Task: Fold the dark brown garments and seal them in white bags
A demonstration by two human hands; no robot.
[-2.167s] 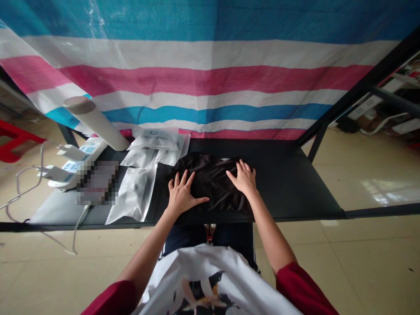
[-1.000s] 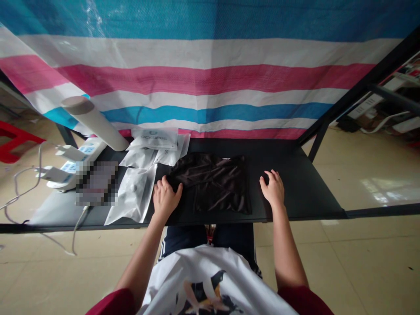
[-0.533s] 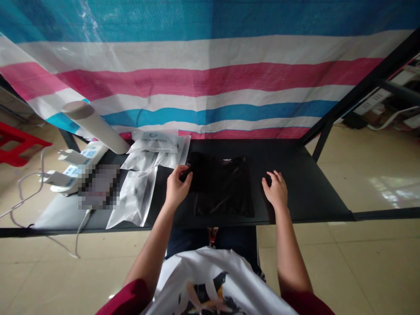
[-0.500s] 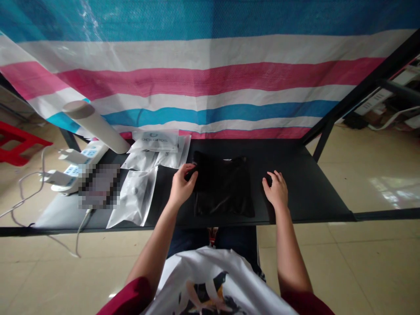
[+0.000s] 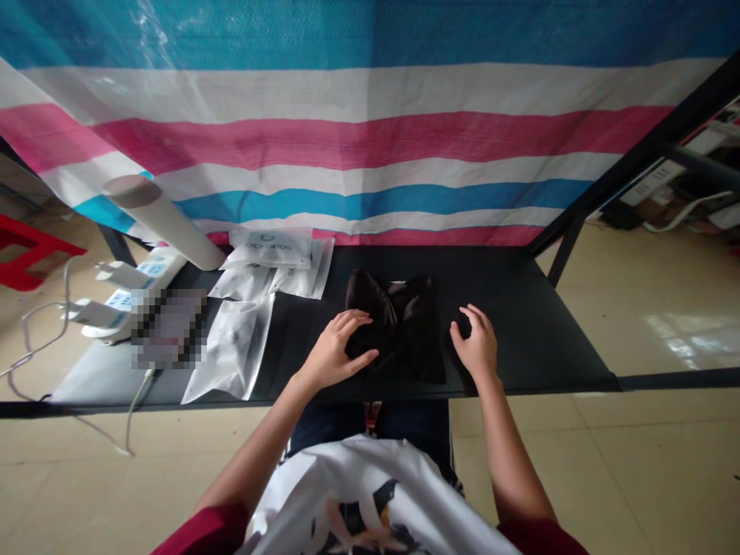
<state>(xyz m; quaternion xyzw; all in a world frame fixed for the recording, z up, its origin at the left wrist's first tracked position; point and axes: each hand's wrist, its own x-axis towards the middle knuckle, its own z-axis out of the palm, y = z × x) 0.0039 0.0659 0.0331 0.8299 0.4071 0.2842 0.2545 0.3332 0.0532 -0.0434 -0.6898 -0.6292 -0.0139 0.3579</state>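
Observation:
A piece of black cloth, perhaps a garment, lies in front of me on the dark tabletop. A small pale tag shows at its far edge, and its left side is folded inward in a raised ridge. My left hand is at the cloth's left part, thumb and fingers apart; it seems to touch the fabric. Just right of the cloth, my right hand hovers or rests with fingers curved and apart, holding nothing.
Several frosted plastic bags lie to the left. Behind them leans a white cylinder. A power strip with plugged chargers and a blurred-out device on a cable sit further left. A striped tarp hangs behind the table.
My left hand has moved right and nearer to me, and the cloth's left side has folded inward toward the middle. The right hand has shifted slightly left.

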